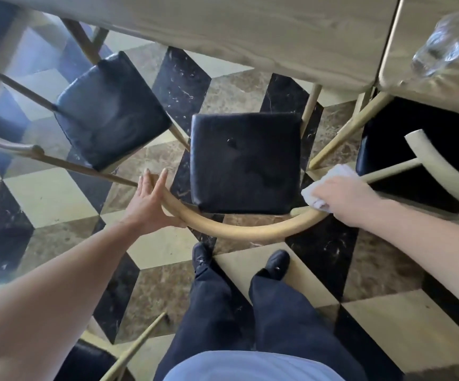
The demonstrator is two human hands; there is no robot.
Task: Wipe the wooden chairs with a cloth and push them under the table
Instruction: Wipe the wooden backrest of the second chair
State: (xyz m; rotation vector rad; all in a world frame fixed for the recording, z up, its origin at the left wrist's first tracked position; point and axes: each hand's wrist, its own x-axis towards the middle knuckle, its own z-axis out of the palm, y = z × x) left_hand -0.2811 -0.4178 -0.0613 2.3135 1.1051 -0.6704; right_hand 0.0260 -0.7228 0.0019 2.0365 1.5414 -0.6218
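A wooden chair with a black padded seat stands right in front of me, its curved backrest rail nearest my feet. My left hand rests flat against the left end of that rail, fingers stretched out. My right hand presses a white cloth onto the rail's right end. The wooden table spans the top of the view, its edge just beyond the chair's seat.
A second black-seated chair stands angled to the left, a third sits to the right partly under the table. A clear glass stands on the table's right side. Another chair part shows behind my left leg. The floor is checkered marble.
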